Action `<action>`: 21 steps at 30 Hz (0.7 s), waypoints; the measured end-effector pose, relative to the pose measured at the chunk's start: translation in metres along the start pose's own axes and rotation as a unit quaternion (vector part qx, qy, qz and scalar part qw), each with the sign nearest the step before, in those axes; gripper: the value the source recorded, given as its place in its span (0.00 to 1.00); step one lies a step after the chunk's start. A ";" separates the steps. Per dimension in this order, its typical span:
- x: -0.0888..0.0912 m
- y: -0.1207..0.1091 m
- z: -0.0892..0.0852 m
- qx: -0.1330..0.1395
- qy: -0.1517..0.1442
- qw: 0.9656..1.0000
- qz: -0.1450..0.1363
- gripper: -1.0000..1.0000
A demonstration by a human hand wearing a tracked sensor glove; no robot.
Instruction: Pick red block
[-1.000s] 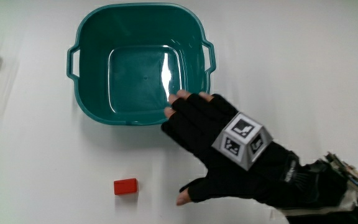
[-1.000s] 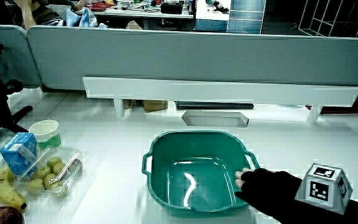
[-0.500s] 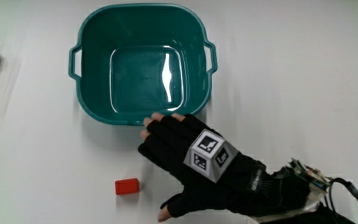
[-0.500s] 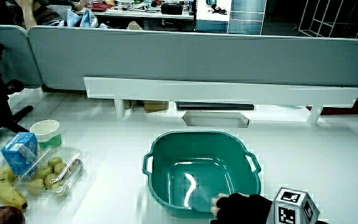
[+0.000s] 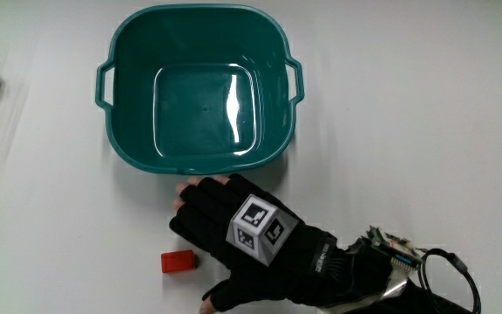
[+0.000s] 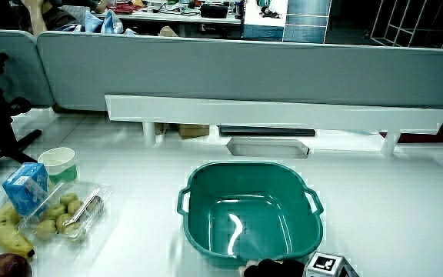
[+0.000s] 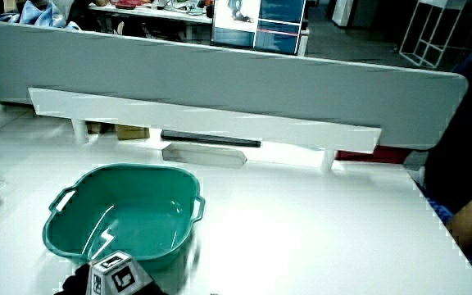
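Note:
A small red block (image 5: 177, 262) lies on the white table, nearer to the person than the teal basin (image 5: 131, 155). The gloved hand (image 5: 220, 228) hovers flat between the basin and the block, its fingers spread and holding nothing; its fingertips (image 5: 184, 191) point toward the basin's near rim, and the thumb (image 5: 216, 299) reaches out nearer the person. The block sits just beside the hand's fingers, apart from them. In both side views only the patterned cube (image 6: 327, 265) (image 7: 115, 274) and a bit of glove show; the block is hidden there.
The empty teal basin (image 6: 193, 238) (image 7: 55, 238) stands in the middle of the table. A clear pack of small fruits (image 6: 64, 213), a blue carton (image 6: 23, 187), a paper cup (image 6: 58, 163) and a banana (image 6: 4, 233) lie beside it. A cable (image 5: 447, 270) trails from the forearm.
The hand has drawn back from over the basin's rim toward the person and closer to the red block, staying open. The block and basin have not moved.

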 end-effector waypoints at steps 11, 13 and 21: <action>0.003 0.021 -0.006 -0.019 0.021 1.000 0.000 0.50; 0.004 0.023 -0.006 -0.021 0.028 0.999 0.000 0.50; 0.003 0.032 -0.006 -0.026 0.030 0.999 0.000 0.50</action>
